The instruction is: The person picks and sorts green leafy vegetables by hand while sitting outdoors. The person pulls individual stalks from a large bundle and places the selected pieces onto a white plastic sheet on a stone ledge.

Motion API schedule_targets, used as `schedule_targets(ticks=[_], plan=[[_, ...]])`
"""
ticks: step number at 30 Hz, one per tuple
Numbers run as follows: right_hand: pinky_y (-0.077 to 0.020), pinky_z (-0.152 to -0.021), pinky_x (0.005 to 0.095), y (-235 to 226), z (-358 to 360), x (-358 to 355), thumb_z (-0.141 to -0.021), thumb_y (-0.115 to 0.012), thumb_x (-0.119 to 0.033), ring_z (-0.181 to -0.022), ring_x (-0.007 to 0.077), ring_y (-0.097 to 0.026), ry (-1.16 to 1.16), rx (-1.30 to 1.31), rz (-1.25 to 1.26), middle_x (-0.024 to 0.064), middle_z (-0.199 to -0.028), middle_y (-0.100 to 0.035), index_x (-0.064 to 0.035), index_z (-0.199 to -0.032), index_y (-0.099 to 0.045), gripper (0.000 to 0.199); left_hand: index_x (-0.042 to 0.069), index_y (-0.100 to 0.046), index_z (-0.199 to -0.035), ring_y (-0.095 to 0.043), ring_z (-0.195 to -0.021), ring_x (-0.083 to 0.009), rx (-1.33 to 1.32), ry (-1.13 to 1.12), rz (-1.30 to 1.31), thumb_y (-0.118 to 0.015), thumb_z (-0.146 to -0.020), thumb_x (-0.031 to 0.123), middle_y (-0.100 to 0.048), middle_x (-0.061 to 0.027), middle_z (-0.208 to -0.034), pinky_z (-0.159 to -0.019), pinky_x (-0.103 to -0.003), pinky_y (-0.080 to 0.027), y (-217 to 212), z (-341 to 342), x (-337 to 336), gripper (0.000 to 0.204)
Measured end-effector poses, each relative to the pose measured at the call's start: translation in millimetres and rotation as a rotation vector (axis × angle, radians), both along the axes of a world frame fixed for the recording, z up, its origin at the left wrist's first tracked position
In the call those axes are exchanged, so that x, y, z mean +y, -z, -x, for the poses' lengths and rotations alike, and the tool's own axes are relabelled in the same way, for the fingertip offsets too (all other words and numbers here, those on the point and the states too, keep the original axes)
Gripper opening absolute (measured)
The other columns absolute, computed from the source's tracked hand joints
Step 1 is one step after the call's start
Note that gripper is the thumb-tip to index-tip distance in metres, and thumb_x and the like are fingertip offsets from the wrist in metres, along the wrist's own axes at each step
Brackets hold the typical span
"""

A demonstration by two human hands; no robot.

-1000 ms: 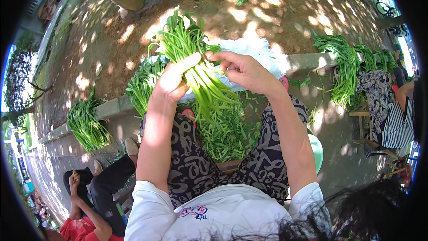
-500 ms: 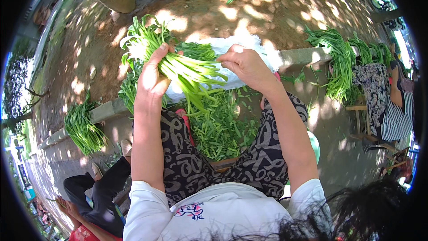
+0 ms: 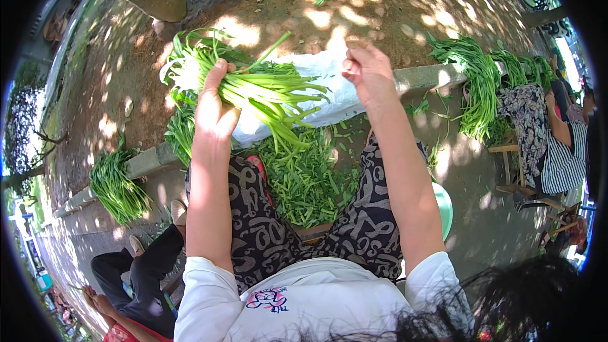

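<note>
1. Green bunch [image 3: 269,92]: up in the air over the near side of the curb, in front of the body, above the chopped greens.
2. Long axis runs left to right, sloping down to the right; leafy end points upper left, pale cut ends fan out to the right and lower right.
3. One stem [image 3: 271,49] sticks out of line, pointing up and right (the rest mostly lie together).
4. Left hand [image 3: 217,98]: clamped round the bunch near its leafy part, thumb on top, stems running out past it to the right.
5. Right hand [image 3: 367,69]: off the bunch, well to its right, raised over the white sheet; fingers curled in, tips close together. Can't tell if a scrap is pinched there.
6. White sheet [image 3: 345,102]: spread over the curb [image 3: 421,78], partly behind the bunch.
7. Chopped greens [image 3: 307,183]: loose heap low down between the knees.
8. Leafy pile [image 3: 180,128]: just left of the left forearm, partly hidden by it.
9. More greens hang over the curb: left bundle [image 3: 117,183], right bundle [image 3: 476,92].
10. Pale green basin [image 3: 444,210]: beside the right forearm, partly covered.
</note>
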State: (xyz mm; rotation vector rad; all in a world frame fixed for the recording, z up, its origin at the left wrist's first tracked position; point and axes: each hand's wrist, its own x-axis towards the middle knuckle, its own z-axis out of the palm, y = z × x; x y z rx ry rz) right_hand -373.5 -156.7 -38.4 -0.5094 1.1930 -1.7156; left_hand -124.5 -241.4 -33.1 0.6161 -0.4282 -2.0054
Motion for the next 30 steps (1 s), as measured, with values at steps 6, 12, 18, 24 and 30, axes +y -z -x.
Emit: schedule_targets(ticks=[6,12,18,24,30], plan=[[-0.039,-0.053,0.0199,-12,13,8,-0.092,-0.054,-0.014,-0.055,0.0053,-0.045,-0.262,0.46,-0.085,-0.002,-0.067,-0.052,-0.001,-0.098,-0.063,0.017,0.006,-0.059,-0.092,-0.059,-0.088,-0.0256,-0.112,0.062,0.056,-0.067,-0.086,0.012,-0.062,-0.0054,-0.086,-0.089,-0.043,-0.048,-3,-5,1,0.012],[-0.0479,-0.075,0.0296,2,-16,7,-0.081,-0.061,-0.014,-0.077,0.0162,-0.06,-0.417,0.791,0.071,0.0076,-0.084,-0.064,0.0002,-0.099,-0.063,0.023,0.0,-0.058,-0.098,-0.063,-0.083,-0.0261,-0.202,0.075,0.104,-0.067,-0.084,0.009,-0.061,-0.0093,-0.087,-0.082,-0.04,-0.054,-4,3,9,0.019],[-0.0486,-0.074,0.0265,-6,-25,9,-0.085,-0.06,-0.012,-0.079,0.0115,-0.062,-0.623,0.938,-0.05,0.0041,-0.085,-0.066,-0.0026,-0.105,-0.065,0.022,0.0,-0.057,-0.099,-0.062,-0.081,-0.0242,-0.119,0.113,0.103,-0.066,-0.085,0.007,-0.061,-0.0091,-0.087,-0.085,-0.04,-0.053,-3,5,8,0.018],[-0.0486,-0.067,0.0266,0,-27,8,-0.087,-0.058,-0.015,-0.071,0.0104,-0.058,-0.51,1.18,0.003,0.0046,-0.077,-0.063,-0.0009,-0.096,-0.064,0.018,0.0,-0.058,-0.099,-0.063,-0.081,-0.0234,-0.142,0.13,0.166,-0.066,-0.084,0.007,-0.061,-0.0088,-0.086,-0.083,-0.039,-0.053,-3,6,10,0.018],[-0.0486,-0.063,0.0286,2,-26,4,-0.084,-0.05,-0.016,-0.067,0.0147,-0.054,-0.379,0.412,-0.018,0.0068,-0.073,-0.057,-0.0001,-0.079,-0.056,0.018,0.003,-0.057,-0.104,-0.061,-0.091,-0.0248,-0.215,0.135,0.255,-0.066,-0.086,0.015,-0.061,-0.0077,-0.091,-0.086,-0.04,-0.049,1,7,11,0.023]])
